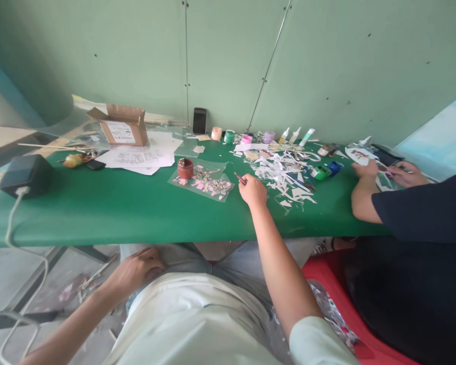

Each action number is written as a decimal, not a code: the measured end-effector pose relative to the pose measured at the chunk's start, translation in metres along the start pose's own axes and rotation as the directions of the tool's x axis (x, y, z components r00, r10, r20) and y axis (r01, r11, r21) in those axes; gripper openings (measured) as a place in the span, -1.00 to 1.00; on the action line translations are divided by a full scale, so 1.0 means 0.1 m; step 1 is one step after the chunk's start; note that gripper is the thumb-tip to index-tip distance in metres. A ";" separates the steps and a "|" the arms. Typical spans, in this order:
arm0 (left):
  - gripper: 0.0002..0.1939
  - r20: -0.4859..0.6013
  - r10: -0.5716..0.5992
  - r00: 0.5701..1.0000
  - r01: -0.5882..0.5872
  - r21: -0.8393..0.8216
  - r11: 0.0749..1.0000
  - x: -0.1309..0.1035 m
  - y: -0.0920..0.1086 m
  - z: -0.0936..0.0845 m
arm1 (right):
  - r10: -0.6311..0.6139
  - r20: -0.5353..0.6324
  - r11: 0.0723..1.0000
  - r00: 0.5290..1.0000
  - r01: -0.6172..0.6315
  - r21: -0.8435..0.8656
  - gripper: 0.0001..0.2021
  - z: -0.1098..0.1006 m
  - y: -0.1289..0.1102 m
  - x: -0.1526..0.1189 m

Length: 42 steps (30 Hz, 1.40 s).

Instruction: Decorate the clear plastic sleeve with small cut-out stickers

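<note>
My right hand (254,191) is over the green tabletop, pinching a thin dark-red, pen-like tool (240,179) whose tip points up and left. Just left of that tip lies a clear plastic sheet (221,196) scattered with small colourful pieces (209,183). A reddish-brown jar (185,168) stands on the same sheet. To the right of my hand is a heap of white paper strips (289,170). Down on my lap, my left hand (139,267) rests with loosely bent fingers and holds nothing that I can see.
At the right, a co-worker's hands (368,170) handle a painted white piece (359,156). Paint jars (229,136), glue bottles (307,137) and a phone (199,120) line the back. On the left are an open cardboard box (123,126), printed sheets (137,158) and a black adapter (26,175).
</note>
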<state>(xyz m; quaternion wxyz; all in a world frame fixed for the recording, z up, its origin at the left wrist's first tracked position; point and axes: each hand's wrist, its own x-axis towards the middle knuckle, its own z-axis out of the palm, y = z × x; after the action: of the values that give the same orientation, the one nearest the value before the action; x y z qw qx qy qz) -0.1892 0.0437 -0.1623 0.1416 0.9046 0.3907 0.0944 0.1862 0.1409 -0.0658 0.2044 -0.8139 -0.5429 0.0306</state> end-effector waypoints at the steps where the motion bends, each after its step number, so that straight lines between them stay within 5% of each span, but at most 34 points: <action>1: -0.65 -0.005 -0.003 1.000 0.003 0.000 1.000 0.02 0.02 -0.02 | -0.001 0.000 1.000 1.000 0.001 0.000 -0.79 0.00 0.00 0.00; 14: -0.63 -0.013 -0.149 0.989 0.149 -0.016 0.989 0.72 0.34 0.16 | -0.022 0.003 1.000 1.000 0.022 -0.001 -0.79 0.00 0.00 0.01; 29: -0.76 0.216 -0.054 0.975 0.078 -0.102 0.992 0.71 0.13 0.06 | -0.030 0.004 0.999 1.000 0.030 0.018 -0.79 0.01 0.02 0.02; 35: -0.58 0.182 -0.086 0.980 0.096 -0.045 0.994 0.68 0.13 0.01 | -0.032 -0.001 0.999 0.999 0.032 0.024 -0.80 0.01 0.02 0.02; 42: -0.61 0.227 -0.046 0.973 0.050 -0.009 0.999 0.60 0.26 0.07 | -0.036 0.001 0.999 0.999 0.035 0.040 -0.80 0.01 0.03 0.02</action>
<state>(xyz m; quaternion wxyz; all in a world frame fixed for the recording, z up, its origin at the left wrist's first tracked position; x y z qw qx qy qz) -0.1293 0.0692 -0.1563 0.1943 0.8987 0.3931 -0.0099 0.1892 0.1419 -0.0672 0.2206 -0.7999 -0.5568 0.0386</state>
